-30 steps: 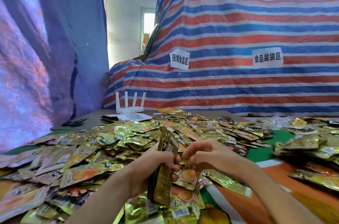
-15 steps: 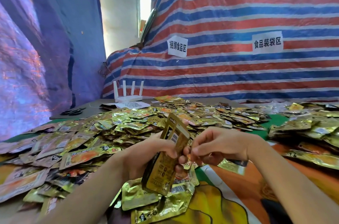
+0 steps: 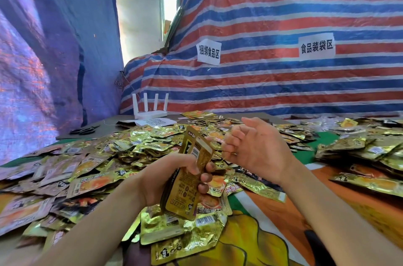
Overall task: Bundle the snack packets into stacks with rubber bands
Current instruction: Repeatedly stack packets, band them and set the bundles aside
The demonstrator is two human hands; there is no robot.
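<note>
Above the loose packets (image 3: 152,141), left fingers (image 3: 205,177) grip a near-upright stack (image 3: 185,191); right fingers (image 3: 231,135) curl, hold unclear.

Ahead of me: red, white and blue striped tarp (image 3: 283,91) carrying a left sign (image 3: 208,52) and a right sign (image 3: 316,46) | my left: blue tarp (image 3: 54,47) | between them: bright window (image 3: 169,4) | far table edge: white router (image 3: 150,111), four aerials up; printed sheet (image 3: 156,122) just in front, possibly a QR code; black scissors (image 3: 84,130) further left | near me: orange, green and yellow cloth (image 3: 272,233)
</note>
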